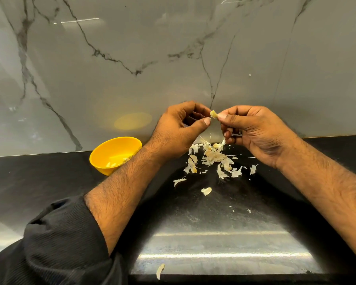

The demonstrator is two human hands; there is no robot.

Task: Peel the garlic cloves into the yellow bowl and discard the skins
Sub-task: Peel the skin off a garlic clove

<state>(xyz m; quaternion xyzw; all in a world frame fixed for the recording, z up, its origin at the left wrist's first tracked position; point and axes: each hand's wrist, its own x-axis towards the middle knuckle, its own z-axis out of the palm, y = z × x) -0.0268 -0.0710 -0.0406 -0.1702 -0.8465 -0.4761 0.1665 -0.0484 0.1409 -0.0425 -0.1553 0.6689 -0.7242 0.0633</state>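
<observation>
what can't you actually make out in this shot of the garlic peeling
Head view only:
- Yellow bowl: the left forearm hides its right rim; the peeled cloves inside are too few and blurred to count.
- Garlic clove: mostly covered by the fingertips of the left hand and right hand; how much skin remains is unclear.
- Skin pile: whether whole cloves lie among it cannot be told.

The bowl (115, 155) sits on the counter (49, 182), left of the skins (212, 157), against the wall (173, 58).
</observation>
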